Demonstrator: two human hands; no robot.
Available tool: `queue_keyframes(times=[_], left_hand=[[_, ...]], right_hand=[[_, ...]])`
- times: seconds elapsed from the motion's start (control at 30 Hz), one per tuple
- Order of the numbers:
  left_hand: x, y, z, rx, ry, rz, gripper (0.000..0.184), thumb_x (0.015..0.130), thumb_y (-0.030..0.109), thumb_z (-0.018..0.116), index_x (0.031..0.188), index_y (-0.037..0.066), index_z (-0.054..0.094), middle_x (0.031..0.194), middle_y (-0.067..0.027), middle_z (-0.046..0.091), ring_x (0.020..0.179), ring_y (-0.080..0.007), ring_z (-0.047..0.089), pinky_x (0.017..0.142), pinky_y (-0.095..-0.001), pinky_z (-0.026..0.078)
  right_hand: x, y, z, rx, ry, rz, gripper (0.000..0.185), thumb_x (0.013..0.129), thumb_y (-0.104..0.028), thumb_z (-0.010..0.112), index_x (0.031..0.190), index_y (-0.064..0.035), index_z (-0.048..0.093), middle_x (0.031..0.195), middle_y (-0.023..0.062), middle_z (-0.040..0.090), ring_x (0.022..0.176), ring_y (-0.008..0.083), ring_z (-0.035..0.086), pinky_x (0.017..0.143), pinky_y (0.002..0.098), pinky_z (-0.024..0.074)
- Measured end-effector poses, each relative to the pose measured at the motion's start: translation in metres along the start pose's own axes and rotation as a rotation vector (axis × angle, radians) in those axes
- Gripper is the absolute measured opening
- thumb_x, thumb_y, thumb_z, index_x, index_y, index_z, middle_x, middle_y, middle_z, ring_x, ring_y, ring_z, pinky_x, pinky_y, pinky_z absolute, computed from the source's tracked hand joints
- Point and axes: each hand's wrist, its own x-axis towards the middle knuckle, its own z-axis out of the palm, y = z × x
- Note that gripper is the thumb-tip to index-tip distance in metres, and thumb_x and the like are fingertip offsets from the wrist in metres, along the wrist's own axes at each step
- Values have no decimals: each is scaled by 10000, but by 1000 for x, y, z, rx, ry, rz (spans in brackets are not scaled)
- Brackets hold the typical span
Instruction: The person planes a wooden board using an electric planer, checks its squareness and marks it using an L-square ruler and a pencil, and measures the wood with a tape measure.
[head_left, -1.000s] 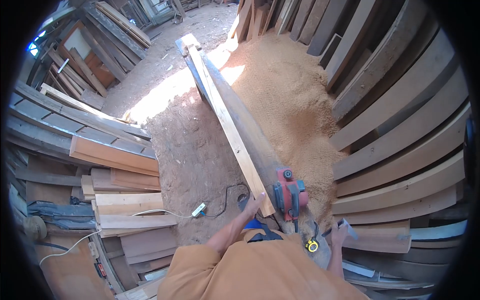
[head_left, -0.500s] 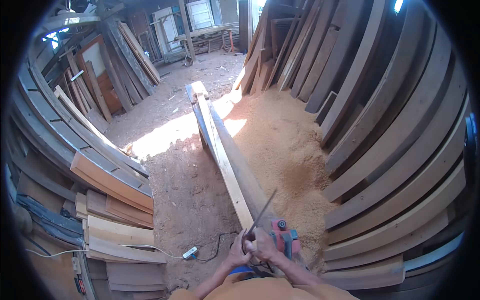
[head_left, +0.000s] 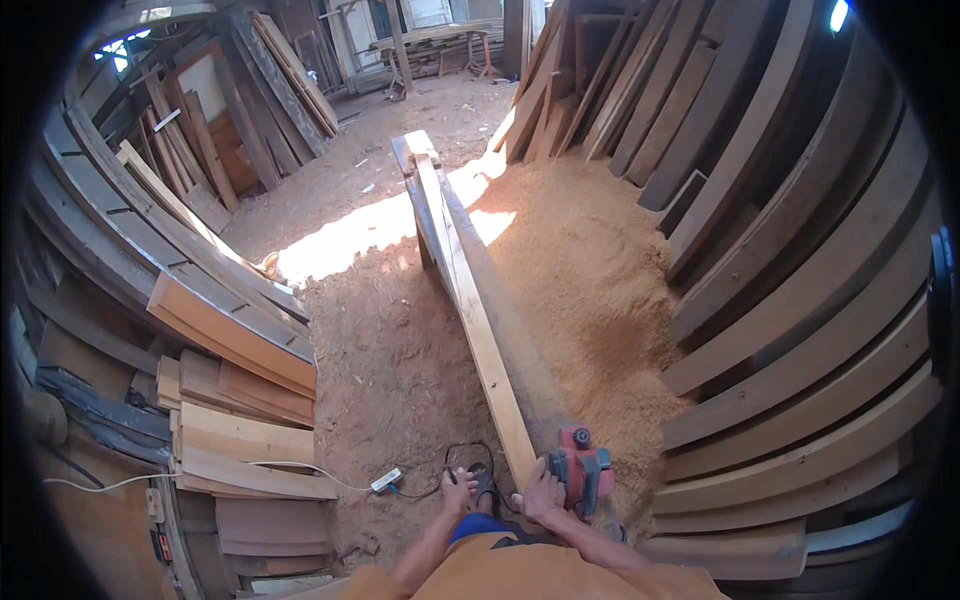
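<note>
A long pale wooden board [head_left: 485, 355] lies lengthwise along a narrow bench [head_left: 515, 350]. At its near end, my right hand [head_left: 543, 497] is closed around the board's tip. Just right of that hand, a red and black electric planer [head_left: 583, 465] sits on the bench. My left hand [head_left: 459, 490] is off to the left of the board, apart from it, with curled fingers. Something dark shows at those fingers, too small to make out. A black cord [head_left: 447, 455] loops behind the left hand.
A white power strip [head_left: 385, 480] lies on the dirt floor at left. Wood shavings [head_left: 600, 290] pile up right of the bench. Planks [head_left: 770, 250] lean along the right wall, and stacked boards [head_left: 240, 435] line the left. A small wood block [head_left: 420, 150] sits at the bench's far end.
My hands were together over the board's near end with a long thin dark tool; now they are apart. The left moved left, the right onto the board's end. The long tool no longer shows.
</note>
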Motion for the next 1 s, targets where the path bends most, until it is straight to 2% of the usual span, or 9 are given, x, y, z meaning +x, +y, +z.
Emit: queue_keyframes(times=[0.2, 0.4, 0.53, 0.63, 0.73, 0.77, 0.9, 0.97, 1.0], left_hand=[[30, -93, 54, 187, -342, -2, 255, 1035, 314, 653, 962, 87, 564, 813, 8, 569, 644, -109, 536, 551, -292, 443], [-37, 23, 75, -225, -601, -130, 275, 987, 338, 729, 966, 120, 563, 794, 6, 571, 661, -128, 556, 582, -285, 489], [-113, 149, 77, -307, -697, -21, 232, 979, 207, 738, 1012, 118, 527, 933, -28, 647, 804, -153, 666, 618, -301, 554], [-123, 198, 79, -465, -815, 220, 210, 989, 119, 710, 1013, 122, 501, 981, -36, 656, 844, -151, 682, 598, -287, 546], [-156, 255, 86, -537, -886, 346, 212, 996, 72, 681, 1008, 132, 478, 975, -23, 643, 816, -118, 659, 583, -266, 522], [-136, 245, 91, -478, -833, 471, 197, 1006, 66, 663, 1060, 130, 484, 944, -13, 632, 738, -93, 626, 562, -251, 488], [-179, 316, 53, 215, -775, 647, 106, 1041, 95, 589, 1117, 86, 516, 874, -16, 654, 620, -91, 592, 549, -251, 460], [-188, 345, 29, 778, -175, 1232, 96, 1047, 116, 568, 1120, 70, 528, 902, -48, 699, 642, -91, 618, 569, -250, 479], [-188, 359, 15, 726, -85, 1107, 95, 1049, 123, 562, 1121, 66, 536, 916, -60, 714, 649, -91, 627, 574, -255, 487]], right_hand=[[12, 12, 14, 107, 25, 10, 800, 792, -345, 771, 1323, 67, 337, 1206, 329, 581, 1097, 488, 616, 930, 553, 528], [-46, -14, -95, 122, 147, -106, 768, 780, -433, 768, 1259, 66, 435, 1174, 334, 607, 1066, 479, 636, 885, 555, 529], [-103, -53, -213, 253, 206, -158, 911, 744, -449, 820, 1369, 99, 446, 1183, 304, 636, 1098, 456, 629, 887, 539, 514], [-105, -41, -214, 598, 575, -621, 919, 745, -348, 853, 1419, 89, 406, 1174, 281, 643, 1076, 439, 648, 911, 507, 506], [-112, -90, -245, 537, 891, -843, 880, 763, -238, 863, 1434, 80, 390, 1199, 267, 633, 1062, 419, 668, 954, 482, 498], [-87, -92, -245, 662, 834, -954, 838, 805, -187, 823, 1449, 80, 360, 1263, 273, 594, 1068, 412, 667, 954, 490, 509], [-93, -130, -281, 632, 990, -833, 818, 833, -154, 776, 1473, 71, 318, 1224, 297, 598, 1062, 441, 661, 905, 506, 533], [-84, -142, -293, 610, 1027, -834, 828, 836, -159, 772, 1483, 65, 307, 1213, 304, 595, 1047, 448, 660, 897, 506, 534], [-78, -147, -299, 598, 1049, -831, 832, 837, -161, 770, 1489, 62, 302, 1207, 308, 594, 1039, 451, 659, 894, 505, 534]])
